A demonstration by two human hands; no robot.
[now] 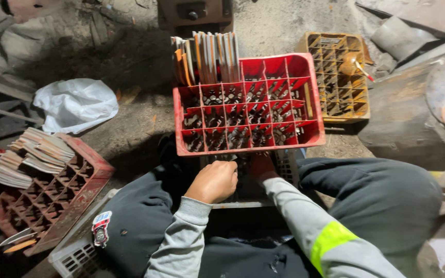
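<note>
Head view shows your left hand (213, 181) curled into a fist at the near rim of the red plastic compartment crate (248, 105); whether it grips anything, you cannot tell. Your right hand (260, 167) sits half hidden beneath that crate. Small dark metal parts (235, 135) fill its cells, and flat blades (207, 56) stand at its far corner.

- You are wearing a grey long-sleeved top, its ribbed cuffs ending at both wrists.
- Your right sleeve (330, 242) is carrying a bright yellow-green reflective band across the forearm.
- Your left sleeve (181, 237) is showing plain grey, creased along its length.
- You are wearing dark, dusty trousers (382, 201), loose over both legs.
- Your left hand (213, 181) and right hand (261, 167) are going bare, without gloves.
</note>
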